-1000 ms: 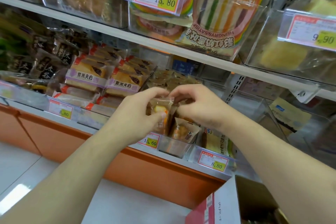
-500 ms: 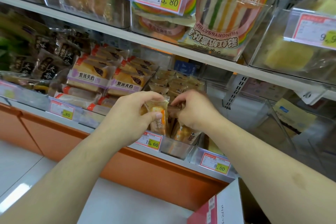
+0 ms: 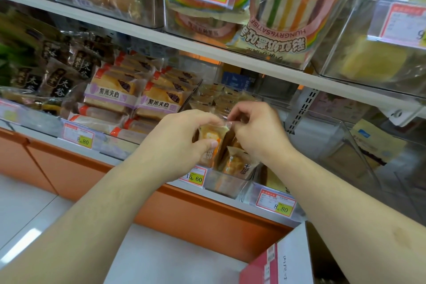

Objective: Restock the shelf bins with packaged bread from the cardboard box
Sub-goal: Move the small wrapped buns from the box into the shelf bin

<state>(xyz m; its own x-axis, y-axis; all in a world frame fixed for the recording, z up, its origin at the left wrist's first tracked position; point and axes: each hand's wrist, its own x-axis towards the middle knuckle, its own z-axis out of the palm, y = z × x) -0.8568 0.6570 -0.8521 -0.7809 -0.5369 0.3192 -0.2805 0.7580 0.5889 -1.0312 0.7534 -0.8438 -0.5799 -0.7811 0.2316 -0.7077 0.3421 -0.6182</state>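
Note:
My left hand (image 3: 182, 143) grips a small clear-wrapped bread packet (image 3: 211, 138) with a yellow filling, thumb across its front. My right hand (image 3: 255, 131) pinches the top edge of the same packet from the right. Both hands hold it upright over the front of a clear shelf bin (image 3: 224, 183) tagged 15.60. Another packet of the same kind (image 3: 239, 166) stands in that bin just below my right hand, and several more lie behind. The cardboard box (image 3: 290, 260) sits at the bottom right, its inside mostly out of view.
Left of the bin lie stacked purple-labelled bread packs (image 3: 108, 97) and dark-wrapped packs (image 3: 57, 76). To the right stand a bin tagged 8.80 (image 3: 274, 198) and a nearly bare clear bin (image 3: 341, 145). The upper shelf (image 3: 138, 32) carries rainbow sandwich bags (image 3: 290, 7). An orange cabinet front (image 3: 69, 168) runs below.
Both hands have shifted slightly up and right with the packet. My right hand's fingers now pinch the packet's top edge instead of reaching down into the bin.

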